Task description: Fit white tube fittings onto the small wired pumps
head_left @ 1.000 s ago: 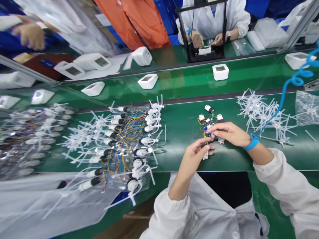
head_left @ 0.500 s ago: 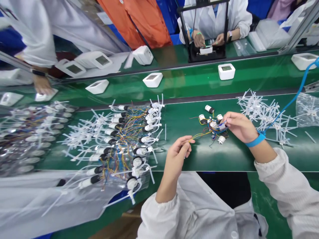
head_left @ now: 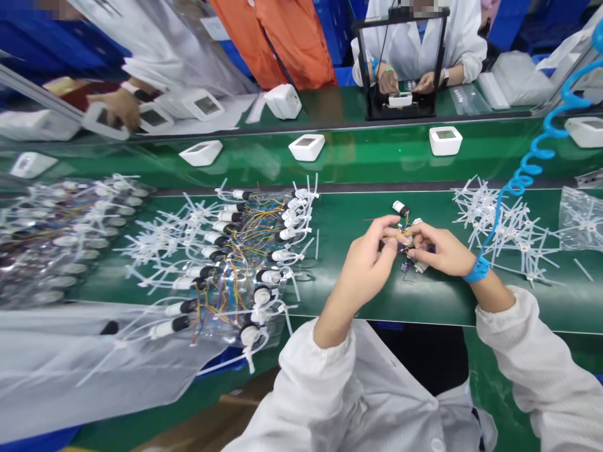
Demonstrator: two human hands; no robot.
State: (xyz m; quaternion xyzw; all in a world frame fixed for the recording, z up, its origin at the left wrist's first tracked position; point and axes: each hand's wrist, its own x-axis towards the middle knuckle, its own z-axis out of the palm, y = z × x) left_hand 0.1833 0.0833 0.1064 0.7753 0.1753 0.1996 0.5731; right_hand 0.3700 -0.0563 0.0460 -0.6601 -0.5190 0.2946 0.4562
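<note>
Wired cluster lies on green bench, between left hand and right hand — fingers of both bent inward at it; firmly grasping or not, cannot tell. Step, as judged: close two-handed work. Next move likely calls for light fingertip control — cluster looks crowded.

In front of me the green workbench gleams softly, with green floor beneath it and blue bins beyond.
</note>
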